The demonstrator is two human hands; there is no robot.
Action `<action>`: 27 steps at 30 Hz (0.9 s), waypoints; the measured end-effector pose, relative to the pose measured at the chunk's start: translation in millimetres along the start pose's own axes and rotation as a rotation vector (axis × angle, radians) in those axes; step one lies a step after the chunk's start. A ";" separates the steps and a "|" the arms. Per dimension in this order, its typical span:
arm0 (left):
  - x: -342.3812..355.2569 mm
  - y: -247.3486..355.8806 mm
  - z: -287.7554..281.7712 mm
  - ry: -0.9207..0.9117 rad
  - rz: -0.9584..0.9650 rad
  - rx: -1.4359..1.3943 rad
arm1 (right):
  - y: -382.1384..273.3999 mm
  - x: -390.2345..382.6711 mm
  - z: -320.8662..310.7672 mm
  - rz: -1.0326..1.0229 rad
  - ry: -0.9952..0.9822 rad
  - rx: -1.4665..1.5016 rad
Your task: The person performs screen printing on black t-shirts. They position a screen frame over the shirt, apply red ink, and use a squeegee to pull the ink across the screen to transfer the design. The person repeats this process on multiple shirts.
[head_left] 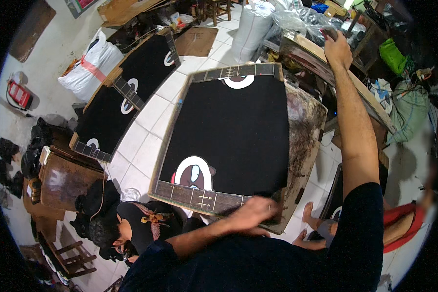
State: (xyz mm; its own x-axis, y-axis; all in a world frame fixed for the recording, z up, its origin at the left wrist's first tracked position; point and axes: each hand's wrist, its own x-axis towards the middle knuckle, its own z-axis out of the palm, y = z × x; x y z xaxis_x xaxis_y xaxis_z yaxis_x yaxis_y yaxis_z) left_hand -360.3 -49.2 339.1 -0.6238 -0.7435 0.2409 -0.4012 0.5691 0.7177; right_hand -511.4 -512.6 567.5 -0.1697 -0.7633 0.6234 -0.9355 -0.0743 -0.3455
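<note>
Reaching far right with right hand [339, 52], arm stretched out. Gripping a small dark object [330, 33] with fingers wrapped round, too small to identify. Held near a long wooden plank [306, 47], well apart from the black panel [231, 134]

Left hand [254, 214] kept low, at near right corner of the panel, over the marked strip [192, 198] along the near edge. Motion-blurred: cannot tell whether clenched or released in the fingers, nor whether touching the strip

Found the panel mid-scene, lying flat on the counter [305, 119], with stained brown top showing to the right. Marked with a white ring [181, 171] round a brown patch at near left, plus a similar ring [239, 84] at the far edge, partly covered by the far strip [214, 74]

Also seeing, to the left, two similar dark panels [148, 61] [104, 109] lying end to end, beside a white sack [95, 61] with a red band. Far: a tall white woven sack [252, 31] and a cardboard sheet [197, 41] on the tiled floor [153, 127]. Far right: a bright green bag [393, 54]. Near left: a person in black [131, 219], bent low. Near right: another person in red [405, 226], partly hidden by the right sleeve
</note>
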 end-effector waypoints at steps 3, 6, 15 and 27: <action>-58.6 -88.0 -20.2 0.433 -0.411 0.159 | 0.2 -5.0 1.3 0.010 -0.019 0.004; -160.1 -182.6 -61.0 0.892 -0.834 0.695 | 0.4 -8.2 2.3 0.032 -0.025 -0.008; -282.7 -250.5 -114.7 0.947 -1.356 0.073 | -8.4 4.7 -2.0 0.066 0.078 -0.082; -181.7 -272.6 -65.1 0.720 -1.267 -0.117 | -18.7 -7.6 -6.7 0.053 0.195 0.053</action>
State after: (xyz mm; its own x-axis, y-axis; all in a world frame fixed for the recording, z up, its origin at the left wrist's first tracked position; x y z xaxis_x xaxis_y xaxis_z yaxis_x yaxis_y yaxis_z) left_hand -93.9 -92.1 142.2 0.5753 -0.7455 -0.3365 -0.3375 -0.5911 0.7326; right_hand -494.7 -501.1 573.9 -0.2800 -0.6284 0.7257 -0.9067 -0.0752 -0.4150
